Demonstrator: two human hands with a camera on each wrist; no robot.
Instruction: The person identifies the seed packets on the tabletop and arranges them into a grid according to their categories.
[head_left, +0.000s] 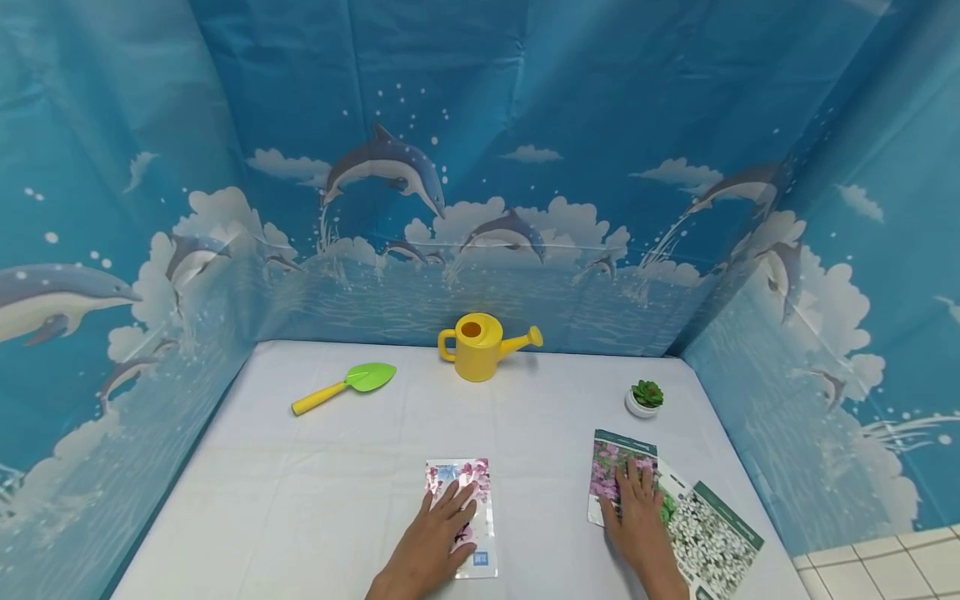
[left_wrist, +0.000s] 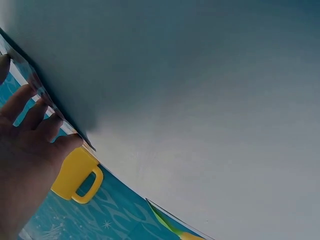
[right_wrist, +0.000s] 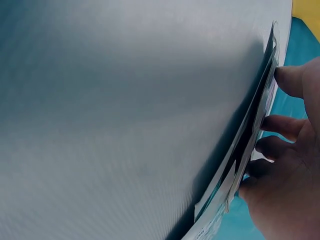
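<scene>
My left hand (head_left: pixel 433 540) rests with spread, fairly straight fingers on a seed packet (head_left: pixel 482 500) with pink blossoms, which lies flat at the front middle of the table. In the left wrist view the fingertips of the left hand (left_wrist: pixel 30 135) touch the packet's face. To the right, my right hand (head_left: pixel 639 523) lies on a packet with pink flowers (head_left: pixel 609 462), fingers extended. That packet overlaps others, among them a white-flower packet (head_left: pixel 712 533) fanned out to the right. The right wrist view shows the right hand (right_wrist: pixel 290 145) touching the edge-on stack of packets (right_wrist: pixel 250 130).
A yellow watering can (head_left: pixel 478 354) stands at the back middle of the white table (head_left: pixel 300 500). A trowel (head_left: pixel 347 387) with a green blade and yellow handle lies at the back left. At the right is a small potted succulent (head_left: pixel 645 398). Dolphin-print curtains (head_left: pixel 480 167) enclose the table.
</scene>
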